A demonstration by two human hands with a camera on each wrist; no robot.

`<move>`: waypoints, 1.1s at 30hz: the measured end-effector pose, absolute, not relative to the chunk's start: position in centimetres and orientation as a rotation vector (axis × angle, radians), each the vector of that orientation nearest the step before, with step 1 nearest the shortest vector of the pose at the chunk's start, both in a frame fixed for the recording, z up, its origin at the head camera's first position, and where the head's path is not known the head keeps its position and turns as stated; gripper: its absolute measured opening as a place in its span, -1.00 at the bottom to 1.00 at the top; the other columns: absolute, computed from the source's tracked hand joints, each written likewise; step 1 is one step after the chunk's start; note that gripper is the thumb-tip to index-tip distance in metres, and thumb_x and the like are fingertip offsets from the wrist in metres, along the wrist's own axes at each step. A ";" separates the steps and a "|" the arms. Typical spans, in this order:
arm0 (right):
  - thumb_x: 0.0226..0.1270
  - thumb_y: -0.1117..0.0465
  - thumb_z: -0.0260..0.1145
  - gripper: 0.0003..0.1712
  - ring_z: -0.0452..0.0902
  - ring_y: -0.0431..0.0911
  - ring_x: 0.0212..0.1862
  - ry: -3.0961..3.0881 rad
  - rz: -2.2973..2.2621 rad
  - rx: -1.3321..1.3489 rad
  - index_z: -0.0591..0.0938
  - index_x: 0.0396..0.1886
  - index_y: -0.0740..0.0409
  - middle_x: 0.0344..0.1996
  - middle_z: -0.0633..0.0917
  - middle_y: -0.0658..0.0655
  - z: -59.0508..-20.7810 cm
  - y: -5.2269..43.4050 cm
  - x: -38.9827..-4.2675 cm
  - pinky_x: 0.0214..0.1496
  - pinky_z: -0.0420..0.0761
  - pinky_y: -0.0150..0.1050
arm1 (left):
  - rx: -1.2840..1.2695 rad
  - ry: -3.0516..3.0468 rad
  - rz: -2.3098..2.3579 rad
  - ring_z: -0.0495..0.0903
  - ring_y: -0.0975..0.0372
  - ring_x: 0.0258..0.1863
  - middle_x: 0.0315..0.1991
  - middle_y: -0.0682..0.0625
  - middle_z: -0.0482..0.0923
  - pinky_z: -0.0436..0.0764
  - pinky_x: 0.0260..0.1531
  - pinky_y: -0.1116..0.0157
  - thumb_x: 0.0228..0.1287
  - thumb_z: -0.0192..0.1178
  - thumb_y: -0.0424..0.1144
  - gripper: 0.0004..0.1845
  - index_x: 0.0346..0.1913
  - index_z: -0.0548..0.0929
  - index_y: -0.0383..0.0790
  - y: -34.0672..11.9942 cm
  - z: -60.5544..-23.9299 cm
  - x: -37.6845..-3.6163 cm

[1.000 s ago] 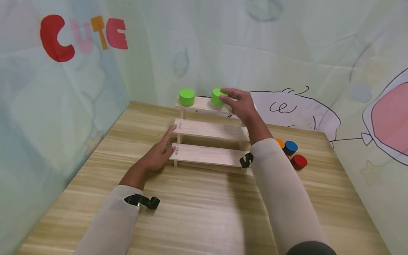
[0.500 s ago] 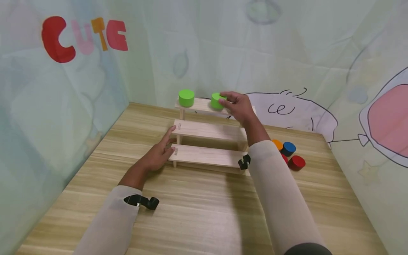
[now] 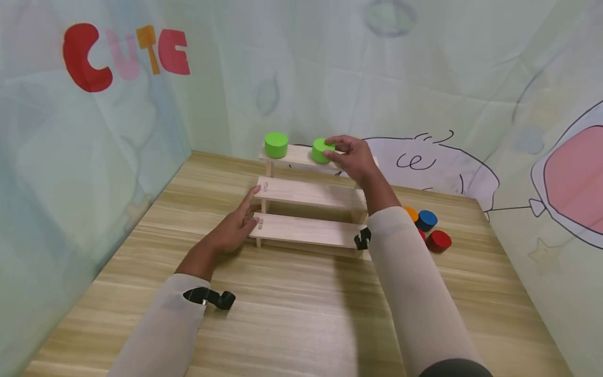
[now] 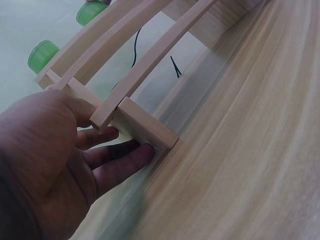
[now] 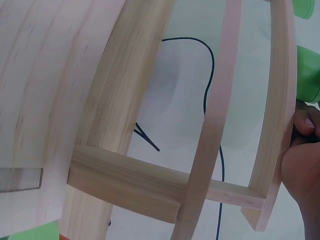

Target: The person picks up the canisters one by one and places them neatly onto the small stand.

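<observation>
A three-step wooden rack (image 3: 311, 195) stands on the table, with two green cylinders on its top step. My right hand (image 3: 350, 155) pinches the right green cylinder (image 3: 321, 151) (image 5: 309, 74) from its right side, fingers curled round it. The left green cylinder (image 3: 276, 144) (image 4: 42, 51) stands free near the step's left end. Against the rack's left side rests my left hand (image 3: 234, 226) (image 4: 55, 155), fingers straight, touching the lowest step's end and the side post.
Orange (image 3: 411, 213), blue (image 3: 427, 219) and red (image 3: 438, 240) cylinders lie on the table to the right of the rack. Cloth walls with cartoon drawings close in the table at the back, left and right. Bare wooden tabletop (image 3: 301, 314) stretches in front.
Almost nothing differs: my right hand and the green cylinder it pinches shifted very slightly on the top step. The left hand has stayed put.
</observation>
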State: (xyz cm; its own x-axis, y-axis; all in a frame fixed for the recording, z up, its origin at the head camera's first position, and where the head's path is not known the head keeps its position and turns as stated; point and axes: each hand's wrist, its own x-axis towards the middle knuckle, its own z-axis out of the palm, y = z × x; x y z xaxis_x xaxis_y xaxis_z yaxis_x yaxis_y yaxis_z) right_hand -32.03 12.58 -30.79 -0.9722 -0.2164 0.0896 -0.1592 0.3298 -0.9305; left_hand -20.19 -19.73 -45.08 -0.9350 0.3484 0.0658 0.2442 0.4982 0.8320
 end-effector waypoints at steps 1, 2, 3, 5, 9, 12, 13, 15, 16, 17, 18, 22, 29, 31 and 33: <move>0.47 0.26 0.53 -0.58 0.83 -0.11 0.05 2.525 -1.754 -0.357 0.76 0.28 0.11 0.36 0.75 0.23 -30.8 12.6 -32.0 0.20 0.77 -0.13 | 0.522 2.620 1.429 0.42 -0.39 0.55 0.69 -0.45 0.18 0.43 0.50 -0.35 0.80 -0.10 -0.21 -0.14 0.80 -0.37 0.37 -19.7 -45.1 -20.2; 0.46 0.27 0.54 -0.57 0.83 -0.12 0.03 2.532 -1.753 -0.356 0.76 0.29 0.10 0.38 0.74 0.23 -30.9 12.6 -32.1 0.19 0.77 -0.14 | 0.514 2.614 1.433 0.42 -0.39 0.55 0.70 -0.44 0.18 0.44 0.50 -0.35 0.80 -0.10 -0.21 -0.13 0.79 -0.36 0.39 -19.7 -45.0 -20.2; 0.45 0.27 0.55 -0.56 0.83 -0.12 0.00 2.540 -1.754 -0.359 0.76 0.29 0.08 0.40 0.72 0.22 -30.9 12.7 -32.1 0.17 0.77 -0.15 | 0.515 2.613 1.434 0.43 -0.39 0.55 0.70 -0.44 0.18 0.44 0.49 -0.35 0.80 -0.10 -0.22 -0.13 0.79 -0.36 0.39 -19.8 -45.0 -20.2; 0.43 0.27 0.56 -0.51 0.83 -0.16 -0.05 2.555 -1.749 -0.357 0.76 0.33 0.04 0.45 0.69 0.18 -31.0 12.8 -32.1 0.12 0.76 -0.19 | 0.512 2.609 1.440 0.44 -0.39 0.54 0.70 -0.44 0.18 0.45 0.49 -0.35 0.80 -0.10 -0.22 -0.14 0.79 -0.36 0.40 -19.7 -45.0 -20.1; 0.41 0.30 0.57 -0.39 0.80 -0.27 -0.18 2.549 -1.775 -0.365 0.71 0.43 -0.04 0.51 0.64 0.09 -31.1 13.2 -32.1 0.04 0.74 -0.33 | 0.520 2.614 1.436 0.44 -0.39 0.53 0.69 -0.45 0.18 0.45 0.49 -0.35 0.80 -0.09 -0.21 -0.14 0.80 -0.35 0.37 -19.6 -45.0 -20.2; 0.42 0.34 0.56 -0.31 0.78 -0.31 -0.26 2.516 -1.817 -0.385 0.66 0.50 -0.08 0.53 0.62 0.05 -31.1 13.5 -32.0 -0.03 0.74 -0.38 | 0.533 2.622 1.429 0.45 -0.40 0.52 0.69 -0.46 0.19 0.45 0.48 -0.35 0.80 -0.10 -0.22 -0.14 0.81 -0.35 0.33 -19.6 -45.1 -20.3; 0.42 0.34 0.55 -0.30 0.76 -0.31 -0.28 2.505 -1.829 -0.389 0.65 0.52 -0.10 0.53 0.62 0.04 -31.0 13.6 -31.9 -0.05 0.73 -0.39 | 0.536 2.627 1.426 0.46 -0.40 0.52 0.68 -0.46 0.19 0.45 0.48 -0.36 0.80 -0.10 -0.22 -0.15 0.81 -0.35 0.31 -19.6 -45.1 -20.3; 0.44 0.34 0.54 -0.30 0.70 -0.31 -0.36 2.481 -1.862 -0.393 0.64 0.53 -0.11 0.53 0.62 0.03 -30.8 13.8 -31.7 -0.16 0.69 -0.41 | 0.537 2.629 1.426 0.46 -0.40 0.51 0.68 -0.47 0.20 0.45 0.48 -0.36 0.80 -0.10 -0.23 -0.15 0.81 -0.34 0.30 -19.6 -45.1 -20.3; 0.44 0.34 0.53 -0.30 0.67 -0.32 -0.38 2.474 -1.871 -0.389 0.64 0.53 -0.12 0.53 0.62 0.03 -30.7 14.0 -31.6 -0.20 0.66 -0.42 | 0.545 2.630 1.426 0.46 -0.40 0.52 0.68 -0.47 0.19 0.46 0.47 -0.36 0.80 -0.11 -0.23 -0.15 0.81 -0.35 0.28 -19.6 -45.1 -20.3; 0.45 0.33 0.53 -0.31 0.59 -0.32 -0.45 2.473 -1.881 -0.384 0.65 0.52 -0.13 0.52 0.63 0.01 -30.5 14.1 -31.4 -0.27 0.60 -0.44 | 0.548 2.628 1.427 0.45 -0.40 0.52 0.68 -0.47 0.19 0.45 0.48 -0.36 0.80 -0.11 -0.23 -0.15 0.81 -0.35 0.28 -19.7 -45.0 -20.2; 0.46 0.33 0.52 -0.32 0.50 -0.31 -0.52 2.468 -1.896 -0.380 0.65 0.51 -0.14 0.51 0.64 0.01 -30.3 14.3 -31.3 -0.33 0.54 -0.46 | 0.547 2.629 1.425 0.45 -0.40 0.53 0.68 -0.47 0.19 0.44 0.48 -0.36 0.80 -0.11 -0.22 -0.15 0.81 -0.35 0.28 -19.7 -45.0 -20.2; 0.46 0.30 0.53 -0.34 0.30 -0.27 -0.61 2.497 -1.903 -0.378 0.67 0.49 -0.20 0.50 0.65 -0.04 -29.5 15.3 -30.7 -0.42 0.38 -0.45 | 0.548 2.627 1.421 0.42 -0.39 0.55 0.69 -0.46 0.18 0.42 0.50 -0.36 0.80 -0.11 -0.21 -0.15 0.80 -0.36 0.33 -19.8 -45.1 -20.2; 0.47 0.24 0.53 -0.35 0.50 -0.25 -0.52 2.517 -1.950 -0.405 0.67 0.49 -0.25 0.50 0.65 -0.08 -28.5 17.6 -29.3 -0.34 0.41 -0.44 | 0.548 2.632 1.418 0.46 -0.39 0.52 0.69 -0.46 0.19 0.42 0.49 -0.37 0.80 -0.11 -0.20 -0.15 0.80 -0.37 0.35 -20.1 -45.3 -20.3; 0.48 0.26 0.52 -0.36 0.43 -0.24 -0.56 2.499 -1.988 -0.423 0.66 0.50 -0.21 0.51 0.64 -0.05 -28.4 18.3 -28.8 -0.37 0.41 -0.48 | 0.543 2.629 1.419 0.47 -0.39 0.51 0.69 -0.46 0.19 0.43 0.48 -0.37 0.80 -0.11 -0.20 -0.15 0.80 -0.37 0.35 -20.1 -45.2 -20.2; 0.49 0.30 0.50 -0.36 0.22 -0.16 -0.61 2.471 -2.041 -0.439 0.67 0.50 -0.16 0.51 0.65 0.00 -28.3 19.0 -28.3 -0.46 0.28 -0.38 | 0.539 2.626 1.422 0.48 -0.39 0.51 0.69 -0.45 0.19 0.43 0.48 -0.37 0.80 -0.11 -0.20 -0.15 0.80 -0.37 0.36 -20.1 -45.2 -20.2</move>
State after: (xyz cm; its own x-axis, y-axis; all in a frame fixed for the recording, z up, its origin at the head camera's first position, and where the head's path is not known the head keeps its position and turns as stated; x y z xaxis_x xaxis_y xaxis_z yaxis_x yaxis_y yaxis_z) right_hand -28.35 18.98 -28.31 -0.9588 -0.1478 0.2426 -0.2662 0.1688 -0.9490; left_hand -20.21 -20.05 -45.17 -0.9314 0.3566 0.0734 0.2564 0.4992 0.8277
